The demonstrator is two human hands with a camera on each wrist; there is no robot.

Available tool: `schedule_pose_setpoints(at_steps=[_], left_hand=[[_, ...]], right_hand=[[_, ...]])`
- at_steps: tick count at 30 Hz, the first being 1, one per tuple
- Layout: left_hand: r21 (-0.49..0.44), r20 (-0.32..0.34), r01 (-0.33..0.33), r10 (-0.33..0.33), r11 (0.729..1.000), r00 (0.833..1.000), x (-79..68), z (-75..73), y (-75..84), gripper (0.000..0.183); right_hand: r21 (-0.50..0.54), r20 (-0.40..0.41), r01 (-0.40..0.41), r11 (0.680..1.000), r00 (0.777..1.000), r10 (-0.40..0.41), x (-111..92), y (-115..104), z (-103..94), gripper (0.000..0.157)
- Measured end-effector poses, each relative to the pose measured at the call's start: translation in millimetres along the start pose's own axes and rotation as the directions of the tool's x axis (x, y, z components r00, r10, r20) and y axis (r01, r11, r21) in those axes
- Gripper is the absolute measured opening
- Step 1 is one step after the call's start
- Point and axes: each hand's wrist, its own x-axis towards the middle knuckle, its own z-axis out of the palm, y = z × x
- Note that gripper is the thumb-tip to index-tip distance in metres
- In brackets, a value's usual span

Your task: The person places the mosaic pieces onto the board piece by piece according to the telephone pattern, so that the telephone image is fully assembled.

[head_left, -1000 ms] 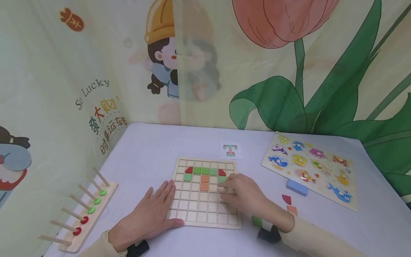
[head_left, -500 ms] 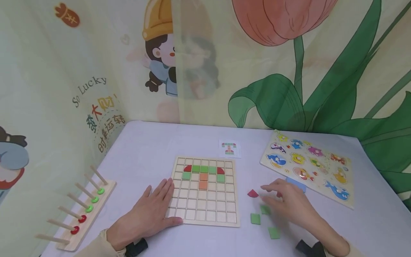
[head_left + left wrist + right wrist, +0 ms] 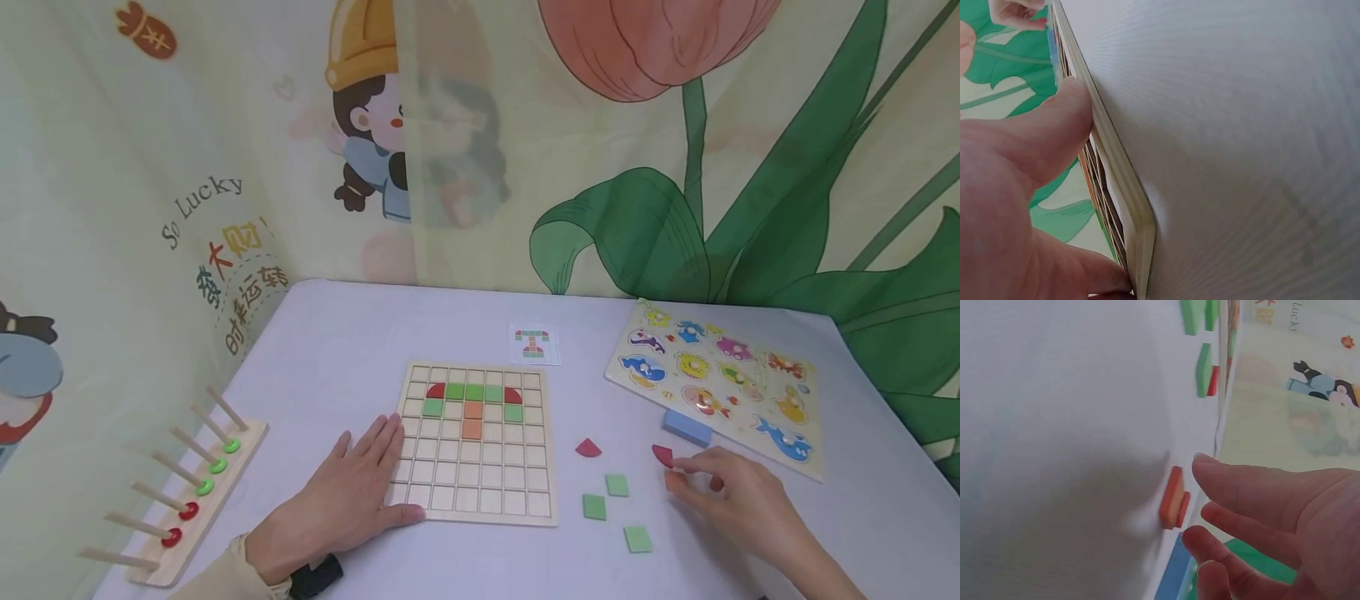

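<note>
My left hand (image 3: 341,492) lies along the left edge of a wooden grid board (image 3: 495,483), fingers extended and thumb at its near edge. Green, red and orange tiles fill some cells in the board's upper part. To the right, my right hand (image 3: 742,500) hovers beside a red quarter-round tile (image 3: 663,455) and an orange tile (image 3: 1172,497). In the right wrist view, both tiles lie on the table, apart from the thumb and fingers. Another red tile (image 3: 588,448) lies near the board, with green tiles (image 3: 617,485) below it.
A small pattern card (image 3: 534,344) lies behind the board. At the right stand a blue block (image 3: 686,427) and an animal puzzle board (image 3: 712,387). A wooden peg rack (image 3: 202,508) with red and green rings is at the left.
My right hand has left the board and moved right, then lower, to the red and orange tiles. The left hand keeps its place on the board.
</note>
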Motion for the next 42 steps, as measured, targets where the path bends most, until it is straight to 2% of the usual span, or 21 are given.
schedule_pose_setpoints(at_steps=[4,11,20,28,35,42], left_hand=[[0.001,-0.004,0.004,-0.004,1.000,1.000,-0.2,1.2,-0.6,0.108],[-0.001,-0.011,0.000,0.000,1.000,1.000,-0.8,3.0,-1.1,0.107],[-0.002,-0.008,0.007,-0.007,1.000,1.000,0.5,3.3,-1.5,0.109],[0.007,-0.014,0.005,-0.005,1.000,1.000,-0.2,2.0,-0.7,0.108],[0.011,-0.015,0.002,-0.002,1.000,1.000,-0.2,2.0,-0.4,0.109],[0.014,-0.017,0.004,-0.004,1.000,1.000,0.5,2.2,-0.6,0.109]], right_hand=[[-0.004,0.012,0.006,1.000,1.000,-0.006,-0.2,4.1,5.3,0.040],[-0.015,-0.020,0.023,1.000,1.000,-0.023,-0.3,4.7,12.3,0.034],[-0.003,-0.009,0.002,1.000,1.000,-0.002,1.5,3.5,14.2,0.039],[-0.006,0.003,0.031,0.999,1.000,-0.031,1.2,-2.3,14.4,0.036],[0.012,-0.012,0.076,0.997,0.997,-0.076,-1.2,-18.4,15.1,0.034],[0.046,-0.017,0.184,0.982,0.983,-0.184,4.8,-51.3,15.1,0.027]])
